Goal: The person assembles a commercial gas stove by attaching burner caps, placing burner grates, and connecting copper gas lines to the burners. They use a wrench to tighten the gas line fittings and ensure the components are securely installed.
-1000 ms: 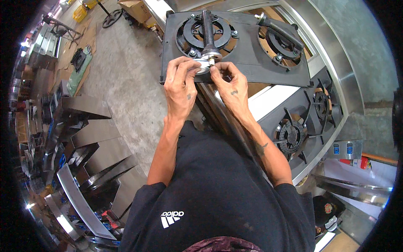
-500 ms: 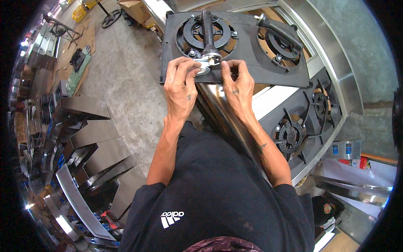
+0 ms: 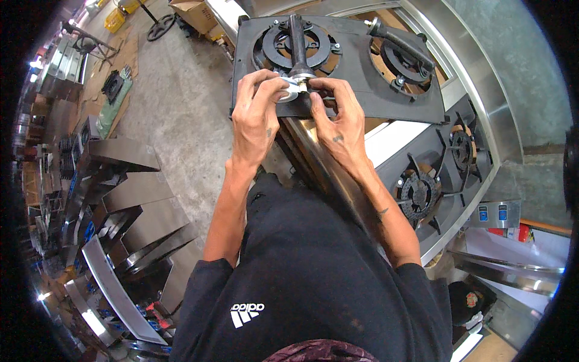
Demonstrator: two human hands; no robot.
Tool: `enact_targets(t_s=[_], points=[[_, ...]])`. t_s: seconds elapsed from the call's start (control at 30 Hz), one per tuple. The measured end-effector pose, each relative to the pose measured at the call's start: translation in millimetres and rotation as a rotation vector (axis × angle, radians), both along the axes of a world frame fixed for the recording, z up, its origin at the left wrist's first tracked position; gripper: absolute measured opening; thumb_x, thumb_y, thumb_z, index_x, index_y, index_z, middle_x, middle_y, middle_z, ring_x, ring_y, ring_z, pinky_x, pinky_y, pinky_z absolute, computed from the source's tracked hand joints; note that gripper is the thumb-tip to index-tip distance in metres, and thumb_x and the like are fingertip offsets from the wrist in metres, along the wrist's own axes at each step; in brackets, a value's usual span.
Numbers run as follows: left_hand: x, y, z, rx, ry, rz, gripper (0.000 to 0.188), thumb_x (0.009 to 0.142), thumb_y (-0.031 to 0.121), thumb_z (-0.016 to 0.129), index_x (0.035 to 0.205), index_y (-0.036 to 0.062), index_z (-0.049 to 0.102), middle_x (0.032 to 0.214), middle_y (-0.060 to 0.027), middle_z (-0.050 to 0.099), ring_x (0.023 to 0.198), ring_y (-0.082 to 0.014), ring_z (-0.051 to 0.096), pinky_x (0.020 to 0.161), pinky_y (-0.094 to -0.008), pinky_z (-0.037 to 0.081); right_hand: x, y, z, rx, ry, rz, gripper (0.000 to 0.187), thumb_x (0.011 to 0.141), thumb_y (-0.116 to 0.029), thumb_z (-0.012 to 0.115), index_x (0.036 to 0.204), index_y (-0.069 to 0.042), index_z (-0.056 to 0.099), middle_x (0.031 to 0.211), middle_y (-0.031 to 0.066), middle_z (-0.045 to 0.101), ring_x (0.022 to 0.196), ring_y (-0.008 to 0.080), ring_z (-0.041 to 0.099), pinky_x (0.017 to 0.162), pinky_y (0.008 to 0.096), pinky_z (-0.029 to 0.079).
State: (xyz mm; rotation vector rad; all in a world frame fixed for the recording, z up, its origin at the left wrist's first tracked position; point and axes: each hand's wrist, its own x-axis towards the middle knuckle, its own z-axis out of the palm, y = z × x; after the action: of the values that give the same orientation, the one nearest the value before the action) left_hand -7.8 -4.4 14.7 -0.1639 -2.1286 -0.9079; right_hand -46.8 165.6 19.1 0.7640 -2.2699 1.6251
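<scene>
Between the thumb and fingers of my left hand is a small white roll of what looks like thread seal tape. It sits right beside a brass fitting at the near end of a black burner tube. The thumb and forefinger of my right hand close in on the fitting's right side, and their tips partly hide it. The tube lies across a round burner set in a black stove top plate. Whether a strip of tape is on the threads is too small to tell.
A second burner tube rests on the plate's right-hand burner. Below right is another stove top with burners inside a steel frame. Bent steel sheets stand on the left; a cardboard box is beyond the plate.
My right hand has moved left and its fingertips have come onto the fitting. My left hand, with the white roll, has shifted slightly up and left.
</scene>
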Motion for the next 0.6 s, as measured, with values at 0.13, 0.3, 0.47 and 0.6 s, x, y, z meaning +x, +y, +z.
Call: enact_targets(t_s=[0.13,0.3,0.47,0.6], points=[[-5.1,-8.5,10.6,-0.121,0.016,-0.082,0.038,0.079,-0.016,0.073,0.111,0.0045,0.07,0.115,-0.0123,0.068,0.106,-0.0326,0.067,0.089,-0.0434,0.055,-13.4,2.3,15.8,-0.025,0.048,0.144,0.031,0.1,-0.004,0.07,0.131,-0.003,0.067,0.121,0.0124,0.068,0.104,0.0206,0.07,0.091,0.0338,0.058],[-10.2,-15.9,25.8,-0.308,0.054,-0.156,0.045,0.076,-0.015,0.07,0.116,0.0043,0.065,0.119,-0.0127,0.067,0.109,-0.0348,0.065,0.093,-0.045,0.052,-34.5,1.3,34.1,0.102,0.137,0.392,0.077,0.093,-0.007,0.079,0.162,-0.017,0.046,0.129,0.0126,0.067,0.101,0.0215,0.068,0.083,0.0359,0.058],[-17.7,-14.2,38.9,-0.32,0.057,-0.235,0.044,0.077,-0.015,0.068,0.116,0.0028,0.063,0.121,-0.0142,0.066,0.115,-0.0362,0.065,0.098,-0.046,0.052,-45.0,0.7,41.3,0.173,0.108,0.345,0.072,0.095,-0.013,0.079,0.16,-0.016,0.048,0.116,0.0118,0.072,0.097,0.0211,0.069,0.081,0.0392,0.058],[-21.2,-19.8,47.7,-0.22,0.059,-0.273,0.039,0.082,-0.013,0.069,0.117,0.0019,0.063,0.122,-0.0142,0.067,0.117,-0.0359,0.064,0.098,-0.0441,0.054,-48.4,5.8,41.0,0.133,-0.002,0.353,0.057,0.096,-0.016,0.08,0.15,-0.012,0.06,0.11,0.0094,0.073,0.097,0.0173,0.069,0.086,0.0359,0.059]])
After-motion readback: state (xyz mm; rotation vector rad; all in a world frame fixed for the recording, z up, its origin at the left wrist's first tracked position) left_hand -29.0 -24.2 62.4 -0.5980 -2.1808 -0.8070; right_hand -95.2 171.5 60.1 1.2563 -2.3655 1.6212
